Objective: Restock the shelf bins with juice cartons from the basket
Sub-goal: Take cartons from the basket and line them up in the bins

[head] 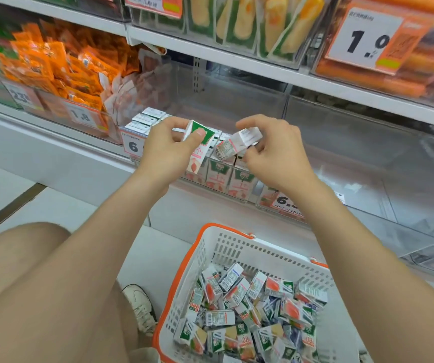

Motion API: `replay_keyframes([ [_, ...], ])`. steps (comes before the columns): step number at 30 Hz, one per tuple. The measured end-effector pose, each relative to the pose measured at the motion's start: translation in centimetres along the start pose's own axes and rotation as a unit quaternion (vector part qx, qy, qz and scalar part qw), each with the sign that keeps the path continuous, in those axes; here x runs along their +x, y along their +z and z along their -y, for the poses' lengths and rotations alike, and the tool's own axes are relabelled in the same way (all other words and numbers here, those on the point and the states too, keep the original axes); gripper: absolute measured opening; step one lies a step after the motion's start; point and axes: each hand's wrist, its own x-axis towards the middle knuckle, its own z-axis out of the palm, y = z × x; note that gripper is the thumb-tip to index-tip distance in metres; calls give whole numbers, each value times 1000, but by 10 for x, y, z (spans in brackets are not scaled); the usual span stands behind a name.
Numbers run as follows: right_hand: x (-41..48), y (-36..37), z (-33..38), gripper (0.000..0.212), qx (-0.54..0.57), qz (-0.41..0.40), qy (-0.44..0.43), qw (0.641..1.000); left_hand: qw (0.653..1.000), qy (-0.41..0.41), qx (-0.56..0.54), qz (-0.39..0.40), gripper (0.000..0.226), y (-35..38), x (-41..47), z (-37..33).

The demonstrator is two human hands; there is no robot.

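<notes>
My left hand (pixel 168 148) pinches a small white and green juice carton (pixel 198 148), held upright over the clear shelf bin (pixel 239 106). My right hand (pixel 273 150) holds a second carton (pixel 238 144), tilted on its side just right of the first. Rows of matching cartons (pixel 221 176) stand in the bin below both hands. On the floor below sits a white basket with an orange rim (pixel 184 268), with several loose cartons (pixel 252 307) heaped in it.
Orange snack packs (pixel 51 72) fill the bin at left. The upper shelf (pixel 236 58) holds green and yellow packs and orange packs behind a price tag (pixel 365 38). Clear bins (pixel 367 153) stretch right. My knee (pixel 27 284) and shoe (pixel 140 307) are beside the basket.
</notes>
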Motion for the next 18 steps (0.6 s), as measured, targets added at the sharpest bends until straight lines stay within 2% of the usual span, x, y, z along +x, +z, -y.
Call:
replay_keyframes([
  [4,6,-4,-1,31,-21,-15,-31,999,1000,4,-7,-22,9,-6,1,-2],
  [8,12,7,7,20,66,-92,22,993,999,3,-5,-54,14,-14,5,0],
  [11,18,20,17,21,136,-133,57,980,996,1,-15,-90,13,-18,9,5],
  [14,32,36,28,23,156,-168,48,972,991,-9,-24,-131,10,-21,16,12],
  [18,73,67,37,23,141,-146,5,979,983,-39,-37,-175,20,-27,30,27],
])
